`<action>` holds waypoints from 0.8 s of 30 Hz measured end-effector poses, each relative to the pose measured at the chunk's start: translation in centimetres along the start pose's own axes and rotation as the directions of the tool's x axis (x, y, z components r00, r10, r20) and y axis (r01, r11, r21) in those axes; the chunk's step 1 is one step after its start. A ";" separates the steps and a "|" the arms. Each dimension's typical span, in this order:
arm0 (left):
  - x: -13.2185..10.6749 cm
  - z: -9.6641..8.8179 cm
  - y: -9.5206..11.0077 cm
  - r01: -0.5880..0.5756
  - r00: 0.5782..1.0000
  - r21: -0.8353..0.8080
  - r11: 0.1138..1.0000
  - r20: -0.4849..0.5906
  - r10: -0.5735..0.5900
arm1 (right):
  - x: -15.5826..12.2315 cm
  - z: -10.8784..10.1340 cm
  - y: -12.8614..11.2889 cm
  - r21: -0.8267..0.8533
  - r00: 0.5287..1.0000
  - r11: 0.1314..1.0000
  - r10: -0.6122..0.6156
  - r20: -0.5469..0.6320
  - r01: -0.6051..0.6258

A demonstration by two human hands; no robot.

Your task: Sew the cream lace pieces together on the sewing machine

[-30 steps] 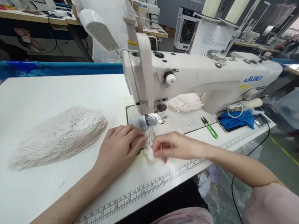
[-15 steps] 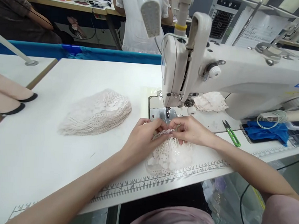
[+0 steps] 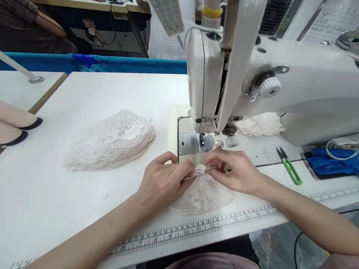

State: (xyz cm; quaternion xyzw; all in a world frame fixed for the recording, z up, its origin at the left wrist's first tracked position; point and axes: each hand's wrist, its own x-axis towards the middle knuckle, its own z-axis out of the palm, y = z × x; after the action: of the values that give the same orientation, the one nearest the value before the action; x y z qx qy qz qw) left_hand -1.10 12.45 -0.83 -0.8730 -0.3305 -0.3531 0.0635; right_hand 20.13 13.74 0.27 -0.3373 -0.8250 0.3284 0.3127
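Observation:
A cream lace piece (image 3: 202,194) lies on the table in front of the sewing machine (image 3: 206,79), its gathered upper edge lifted between my hands. My left hand (image 3: 168,176) pinches the left end of that edge. At the right end, my right hand (image 3: 233,171) grips the same edge between thumb and fingers. Just beyond my fingers are the metal needle plate (image 3: 188,141) and the presser foot (image 3: 201,139); the lace is apart from them. The lower lace fans out flat toward the printed ruler.
A stack of cream lace pieces (image 3: 115,141) lies to the left. More lace (image 3: 261,124) sits behind the needle area. Green thread snips (image 3: 290,168) and a blue cloth (image 3: 340,161) lie on the right. A printed ruler (image 3: 189,231) runs along the front edge. Other people are across the table.
My hands have moved slightly apart and toward me, spreading the lace's gathered edge between them. The view has shifted closer to the sewing machine.

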 end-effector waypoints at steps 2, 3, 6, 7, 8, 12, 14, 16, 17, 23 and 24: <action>0.0 0.1 0.0 -0.001 1.000 -0.009 1.000 -0.003 0.001 | 0.0 0.0 0.0 -0.015 1.000 1.000 -0.023 0.009 0.023; -0.1 0.1 0.0 -0.003 1.000 -0.013 1.000 -0.002 0.003 | 0.0 0.0 0.0 -0.024 0.999 0.999 -0.032 0.014 0.032; -0.1 0.0 0.0 -0.008 1.000 -0.019 1.000 -0.004 0.008 | 0.0 0.1 -0.1 -0.053 0.998 0.996 -0.065 0.026 0.067; -0.1 0.0 0.0 -0.005 1.000 -0.020 1.000 -0.001 0.005 | 0.0 0.1 -0.1 -0.063 0.996 0.994 -0.083 0.030 0.085; 0.0 -0.1 0.0 0.000 1.000 -0.022 1.000 0.003 0.000 | -0.1 0.1 -0.1 -0.074 0.994 0.991 -0.108 0.032 0.111; 0.2 -0.4 0.2 -0.006 1.000 -0.080 0.997 0.017 0.007 | -0.3 0.3 0.2 -0.167 0.971 0.958 -0.239 -0.014 0.233; 0.2 -0.5 0.3 -0.042 0.999 -0.114 0.993 0.016 0.044 | -0.4 0.2 0.3 -0.284 0.950 0.916 -0.308 -0.050 0.282; 0.3 -0.6 0.4 -0.030 0.999 -0.133 0.991 0.041 0.036 | -0.5 0.0 0.4 -0.429 0.922 0.837 -0.387 -0.027 0.340; 0.3 -0.6 0.5 -0.003 0.998 -0.137 0.991 0.059 0.011 | -0.6 -0.1 0.3 -0.486 0.905 0.788 -0.426 0.014 0.378; 0.6 -0.9 0.8 0.046 0.995 -0.198 0.979 0.097 -0.027 | -0.5 -0.8 -0.6 -0.588 0.786 0.554 -0.562 0.258 0.589; 0.6 -1.0 0.9 0.058 0.995 -0.218 0.974 0.092 -0.039 | -0.6 -0.9 -0.7 -0.592 0.764 0.531 -0.596 0.247 0.606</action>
State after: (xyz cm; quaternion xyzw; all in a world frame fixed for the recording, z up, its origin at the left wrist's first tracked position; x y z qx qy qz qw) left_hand -0.79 11.76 0.39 -0.8809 -0.3128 -0.3507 -0.0568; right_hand 20.85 13.21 1.13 -0.1160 -0.9519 -0.0994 0.2655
